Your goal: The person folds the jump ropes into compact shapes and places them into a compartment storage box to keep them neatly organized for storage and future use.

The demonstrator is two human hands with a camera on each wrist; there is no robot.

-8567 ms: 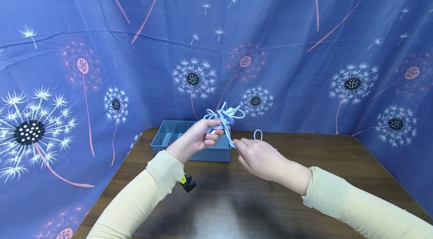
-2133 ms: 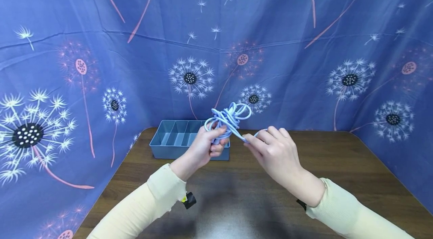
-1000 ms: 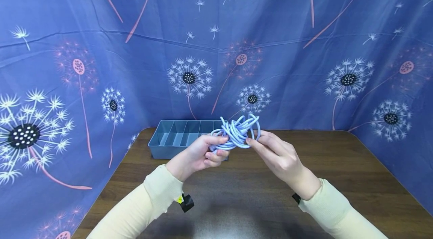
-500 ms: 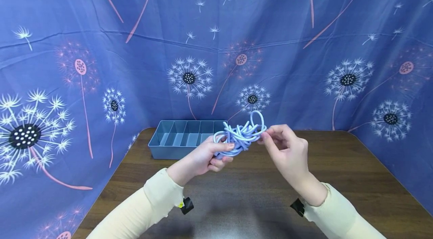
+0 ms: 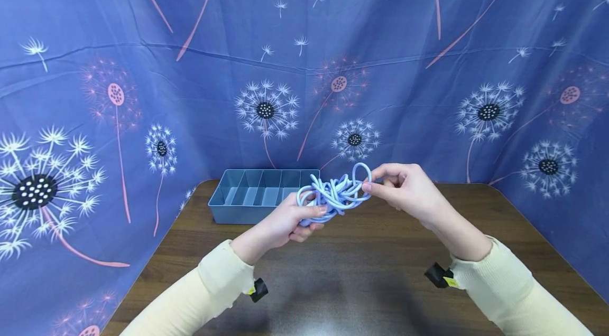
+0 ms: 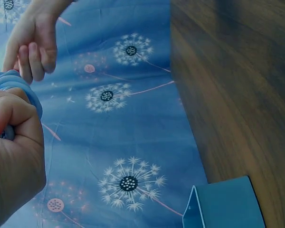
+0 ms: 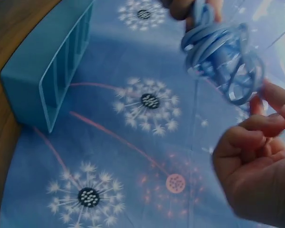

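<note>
A light blue cable [image 5: 335, 194], wound in many loose turns into a bundle, is held above the table in the head view. My left hand [image 5: 280, 224] grips its near left end, thumb across the coils. At the bundle's right end, my right hand [image 5: 410, 189] pinches a loop that stands up from the coils between thumb and index finger. The right wrist view shows the bundled cable [image 7: 223, 59] hanging between both hands, with the right hand [image 7: 261, 161] at its lower loop. In the left wrist view, the left fingers hide most of the cable [image 6: 16, 84].
Behind the left hand, a blue-grey divided box [image 5: 247, 214] with several compartments stands at the back of the brown wooden table [image 5: 452, 235]. A blue dandelion-print cloth [image 5: 404, 114] hangs behind and beside the table.
The strand earlier stretched between the hands is now wrapped into the bundle. In the last second, the right hand has shifted slightly right and pinches a loop at the bundle's end.
</note>
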